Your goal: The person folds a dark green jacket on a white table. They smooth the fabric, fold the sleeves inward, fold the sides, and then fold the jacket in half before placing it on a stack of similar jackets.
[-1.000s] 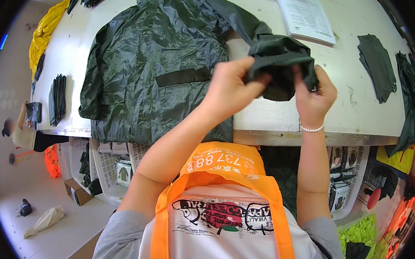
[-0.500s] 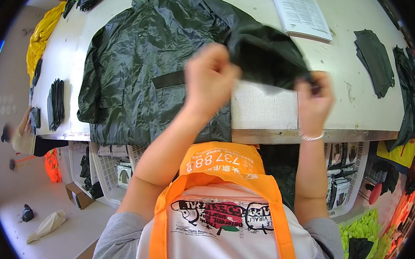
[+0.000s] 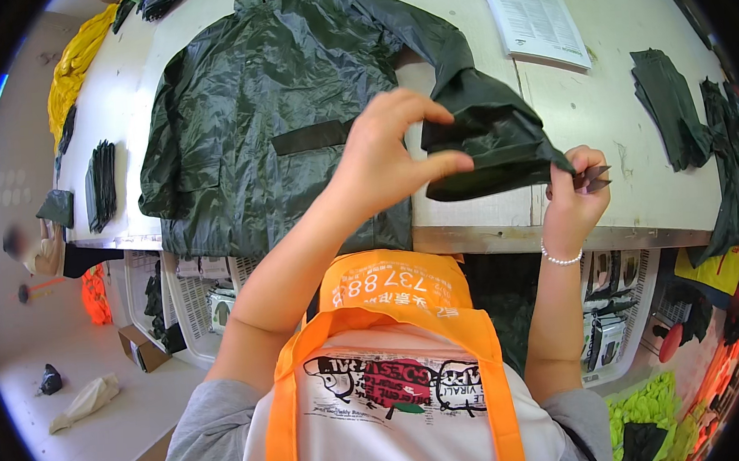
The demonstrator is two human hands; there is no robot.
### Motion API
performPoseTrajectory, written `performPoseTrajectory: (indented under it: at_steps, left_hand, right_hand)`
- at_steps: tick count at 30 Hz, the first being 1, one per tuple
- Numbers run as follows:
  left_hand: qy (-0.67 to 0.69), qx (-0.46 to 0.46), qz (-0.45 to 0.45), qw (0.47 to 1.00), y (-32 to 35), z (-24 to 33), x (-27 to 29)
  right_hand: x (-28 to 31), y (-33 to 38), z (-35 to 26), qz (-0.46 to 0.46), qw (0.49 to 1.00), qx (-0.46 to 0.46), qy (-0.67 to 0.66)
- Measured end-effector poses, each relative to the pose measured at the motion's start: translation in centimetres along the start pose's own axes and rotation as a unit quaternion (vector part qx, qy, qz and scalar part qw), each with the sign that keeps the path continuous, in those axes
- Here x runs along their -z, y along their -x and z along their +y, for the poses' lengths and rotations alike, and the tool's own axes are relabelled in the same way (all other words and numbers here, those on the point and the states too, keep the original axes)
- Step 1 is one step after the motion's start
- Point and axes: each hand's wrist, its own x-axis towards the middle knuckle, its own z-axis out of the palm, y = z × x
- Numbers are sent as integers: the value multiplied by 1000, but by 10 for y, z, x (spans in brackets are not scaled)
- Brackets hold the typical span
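A dark green raincoat (image 3: 233, 120) lies front up on the table, its collar at the far side. Its sleeve on my right is bent toward me, and the loose end (image 3: 489, 158) is spread above the table near the front edge. Beside that end, my left hand (image 3: 385, 148) is open, thumb and fingers apart, with nothing visible between them. My right hand (image 3: 579, 194) pinches the corner of the sleeve end. Pointed dark blades, perhaps of small thread snips (image 3: 599, 180), stick out of the same hand; their handles are hidden.
Stacked printed sheets (image 3: 535, 26) lie at the back right of the white table (image 3: 633, 203). Folded dark pieces (image 3: 670, 111) are farther right; a dark folded stack (image 3: 102, 187) and yellow cloth (image 3: 75, 63) lie left. White baskets (image 3: 193, 303) stand below. A co-worker (image 3: 45, 249) is at far left.
My left hand has gone from a fist to open, and the sleeve end now hangs spread beside it. My right hand has shifted slightly right and nearer. The co-worker's dark bundle has changed position.
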Motion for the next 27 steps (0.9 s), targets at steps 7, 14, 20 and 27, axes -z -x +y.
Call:
performPoseTrajectory:
  at_steps: [7, 14, 20, 27]
  left_hand:
    - [-61, -70, -42, 995, 25, -8, -26]
    - [-155, -149, 172, 961, 14, -5, 3]
    - [-148, -233, 158, 948, 17, -3, 11]
    - [-137, -229, 129, 955, 11, 10, 1]
  right_hand:
    - [-8, 3, -6, 53, 989, -100, -98]
    - [13, 11, 9, -96, 982, 52, 153]
    - [-7, 26, -39, -184, 962, -13, 202]
    - [-34, 23, -33, -230, 943, 117, 211]
